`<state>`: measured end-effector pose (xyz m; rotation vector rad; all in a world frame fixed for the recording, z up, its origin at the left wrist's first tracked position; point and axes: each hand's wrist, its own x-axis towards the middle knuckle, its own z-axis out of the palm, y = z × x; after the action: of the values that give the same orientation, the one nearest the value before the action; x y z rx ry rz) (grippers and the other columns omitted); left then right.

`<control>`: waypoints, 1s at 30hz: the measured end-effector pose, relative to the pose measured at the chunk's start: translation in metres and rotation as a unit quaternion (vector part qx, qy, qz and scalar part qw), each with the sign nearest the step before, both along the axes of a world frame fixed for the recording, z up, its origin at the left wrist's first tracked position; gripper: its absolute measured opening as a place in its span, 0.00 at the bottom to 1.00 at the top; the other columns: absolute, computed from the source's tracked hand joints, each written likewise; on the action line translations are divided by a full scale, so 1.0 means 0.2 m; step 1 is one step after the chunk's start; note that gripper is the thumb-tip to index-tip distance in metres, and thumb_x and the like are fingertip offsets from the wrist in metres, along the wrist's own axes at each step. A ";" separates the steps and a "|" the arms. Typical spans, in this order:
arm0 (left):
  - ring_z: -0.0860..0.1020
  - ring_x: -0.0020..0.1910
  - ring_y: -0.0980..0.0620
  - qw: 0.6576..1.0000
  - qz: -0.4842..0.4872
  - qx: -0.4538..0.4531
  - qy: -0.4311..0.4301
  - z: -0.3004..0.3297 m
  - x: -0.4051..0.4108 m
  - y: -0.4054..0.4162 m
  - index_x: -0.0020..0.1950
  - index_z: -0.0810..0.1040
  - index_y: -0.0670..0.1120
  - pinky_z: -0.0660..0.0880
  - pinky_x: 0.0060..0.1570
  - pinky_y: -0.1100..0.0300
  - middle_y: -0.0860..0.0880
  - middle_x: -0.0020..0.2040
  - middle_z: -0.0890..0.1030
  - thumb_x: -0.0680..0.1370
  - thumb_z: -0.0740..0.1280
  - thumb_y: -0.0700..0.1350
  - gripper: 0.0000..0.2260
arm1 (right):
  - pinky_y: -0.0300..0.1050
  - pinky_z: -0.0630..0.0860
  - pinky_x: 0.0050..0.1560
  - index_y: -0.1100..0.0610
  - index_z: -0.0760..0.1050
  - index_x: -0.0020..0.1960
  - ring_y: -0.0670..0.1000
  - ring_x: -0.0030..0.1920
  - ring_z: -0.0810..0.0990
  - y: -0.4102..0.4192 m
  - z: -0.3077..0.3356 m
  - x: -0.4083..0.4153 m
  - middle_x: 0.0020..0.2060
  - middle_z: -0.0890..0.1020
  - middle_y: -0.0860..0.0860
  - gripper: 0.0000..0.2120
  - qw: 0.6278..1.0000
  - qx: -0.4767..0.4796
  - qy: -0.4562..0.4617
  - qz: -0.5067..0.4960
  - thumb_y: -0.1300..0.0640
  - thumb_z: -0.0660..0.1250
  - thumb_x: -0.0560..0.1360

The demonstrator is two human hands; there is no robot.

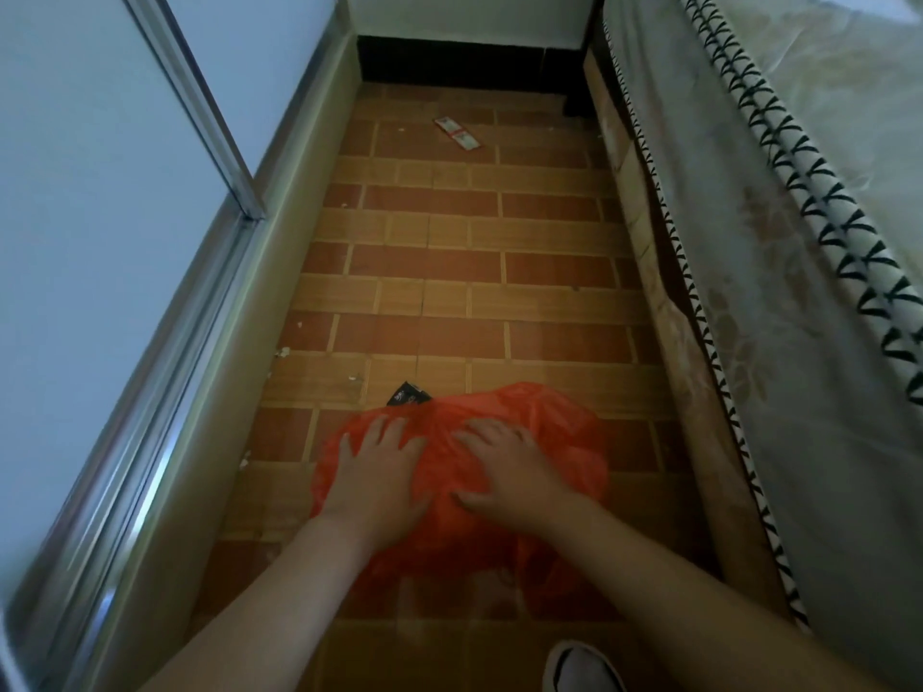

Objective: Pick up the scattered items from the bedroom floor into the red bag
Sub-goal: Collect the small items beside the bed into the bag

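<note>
A red plastic bag (549, 427) lies crumpled on the brick-patterned floor in the lower middle of the head view. My left hand (377, 472) lies flat on the bag's left side with fingers spread. My right hand (504, 467) lies on its middle, fingers spread and slightly bent. A small black wrapper (408, 393) sticks out from under the bag's far left edge. Farther off, near the back wall, a red and white paper strip (458, 134) lies on the floor. Small white scraps (284, 351) dot the floor by the left wall.
The floor is a narrow strip between a frosted glass sliding door with a metal frame (239, 192) on the left and a bed with a patterned sheet (779, 342) on the right. A white shoe (582, 666) shows at the bottom edge.
</note>
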<state>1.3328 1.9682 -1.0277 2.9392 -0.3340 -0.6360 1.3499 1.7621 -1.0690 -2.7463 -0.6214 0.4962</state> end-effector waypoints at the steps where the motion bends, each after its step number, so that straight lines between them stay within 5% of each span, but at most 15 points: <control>1: 0.47 0.83 0.45 0.999 -0.020 0.001 0.025 -0.02 -0.01 0.00 0.82 0.56 0.56 0.52 0.78 0.34 0.49 0.83 0.53 0.78 0.66 0.62 0.35 | 0.59 0.53 0.79 0.50 0.57 0.82 0.54 0.80 0.58 0.04 -0.05 -0.02 0.80 0.62 0.51 0.43 0.998 -0.042 0.049 0.018 0.36 0.68 0.74; 5: 0.44 0.83 0.45 0.992 -0.096 0.026 0.083 -0.11 -0.05 -0.01 0.84 0.44 0.54 0.48 0.79 0.34 0.48 0.84 0.48 0.75 0.70 0.65 0.48 | 0.61 0.56 0.78 0.55 0.50 0.83 0.56 0.77 0.63 0.06 -0.17 -0.09 0.77 0.66 0.54 0.44 0.988 -0.109 0.087 0.062 0.44 0.70 0.76; 9: 0.42 0.83 0.43 0.983 -0.134 0.064 0.108 -0.19 -0.07 -0.02 0.84 0.40 0.52 0.51 0.77 0.33 0.48 0.84 0.46 0.72 0.73 0.65 0.53 | 0.57 0.66 0.72 0.56 0.71 0.70 0.58 0.68 0.74 0.04 -0.21 -0.16 0.65 0.77 0.55 0.24 0.990 -0.054 0.092 0.095 0.54 0.68 0.75; 14: 0.46 0.83 0.41 0.974 -0.149 0.080 0.149 -0.28 -0.11 -0.05 0.83 0.45 0.51 0.63 0.73 0.36 0.48 0.84 0.50 0.69 0.75 0.65 0.55 | 0.53 0.79 0.51 0.54 0.80 0.55 0.58 0.50 0.82 0.03 -0.19 -0.16 0.49 0.84 0.55 0.10 0.990 0.047 0.089 0.095 0.55 0.66 0.75; 17: 0.52 0.81 0.40 0.971 -0.157 0.066 0.167 -0.31 -0.16 -0.12 0.83 0.50 0.49 0.60 0.73 0.34 0.47 0.82 0.56 0.68 0.74 0.68 0.53 | 0.56 0.80 0.51 0.55 0.80 0.58 0.56 0.52 0.80 0.00 -0.18 -0.02 0.52 0.82 0.54 0.13 0.994 0.095 -0.037 0.042 0.56 0.69 0.74; 19: 0.55 0.80 0.40 0.971 -0.156 0.047 0.175 -0.32 -0.20 -0.19 0.82 0.52 0.48 0.55 0.74 0.31 0.45 0.80 0.59 0.68 0.73 0.69 0.53 | 0.57 0.76 0.63 0.53 0.75 0.67 0.55 0.62 0.76 0.00 -0.14 0.13 0.62 0.78 0.52 0.22 0.994 0.041 -0.094 0.033 0.53 0.71 0.74; 23: 0.58 0.78 0.38 0.971 -0.160 0.052 0.170 -0.34 -0.28 -0.31 0.83 0.50 0.45 0.53 0.73 0.28 0.42 0.79 0.60 0.73 0.72 0.65 0.49 | 0.59 0.59 0.77 0.51 0.60 0.80 0.55 0.77 0.63 0.07 -0.08 0.39 0.78 0.65 0.52 0.40 0.995 -0.087 0.008 0.054 0.42 0.74 0.75; 26: 0.61 0.76 0.37 0.969 -0.172 0.072 0.164 -0.34 -0.32 -0.34 0.83 0.47 0.43 0.57 0.73 0.30 0.40 0.78 0.61 0.79 0.68 0.57 0.42 | 0.59 0.66 0.73 0.50 0.58 0.81 0.58 0.74 0.70 0.11 -0.16 0.45 0.75 0.71 0.54 0.44 0.980 -0.153 0.091 0.090 0.40 0.76 0.72; 30: 0.65 0.73 0.38 0.962 -0.215 0.085 0.147 -0.32 -0.34 -0.28 0.79 0.60 0.42 0.63 0.71 0.37 0.39 0.75 0.66 0.84 0.60 0.44 0.24 | 0.50 0.77 0.55 0.53 0.75 0.67 0.58 0.62 0.80 0.10 -0.22 0.37 0.62 0.81 0.54 0.22 0.981 -0.141 0.102 0.087 0.53 0.74 0.75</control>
<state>1.2655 1.9118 -1.0922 2.8772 -0.9397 -1.1921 1.4239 1.7816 -1.1127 -2.8595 -0.7969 0.9611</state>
